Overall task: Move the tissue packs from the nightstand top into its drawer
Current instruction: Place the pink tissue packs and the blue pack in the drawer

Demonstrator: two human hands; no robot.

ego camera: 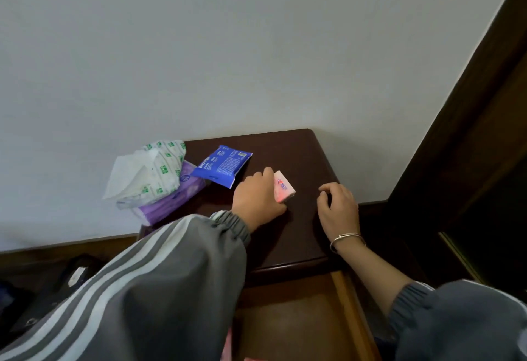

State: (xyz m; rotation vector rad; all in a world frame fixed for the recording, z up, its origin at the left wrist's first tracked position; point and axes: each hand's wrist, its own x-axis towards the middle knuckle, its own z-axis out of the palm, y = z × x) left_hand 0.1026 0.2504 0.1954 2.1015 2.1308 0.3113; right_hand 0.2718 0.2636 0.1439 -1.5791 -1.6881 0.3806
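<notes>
fingers, left hand (258, 198): curled over the near-left end of the small pink pack (283, 186), thumb side hidden beneath; they look to be closing on it, but whether it is truly gripped cannot be told.
fingers, right hand (338, 206): loosely bent, holding nothing, resting on the table (299, 235) just right of the pink pack.
pink pack, position: flat on the table top, touching the left hand, between the two hands.
pink pack, long axis: runs from near-right to far-left, slanted across the top; the left hand meets it from its left long side.
nearer hand: left, already in contact; right is apart from it.
other packs: blue pack (221, 168) just left of the hand; green-printed pack (148, 174) stacked on a purple pack (171, 204) at the far-left edge.
drawer (288, 320): open below the front edge, toward the person; the pack likely has to come back and down.
</notes>
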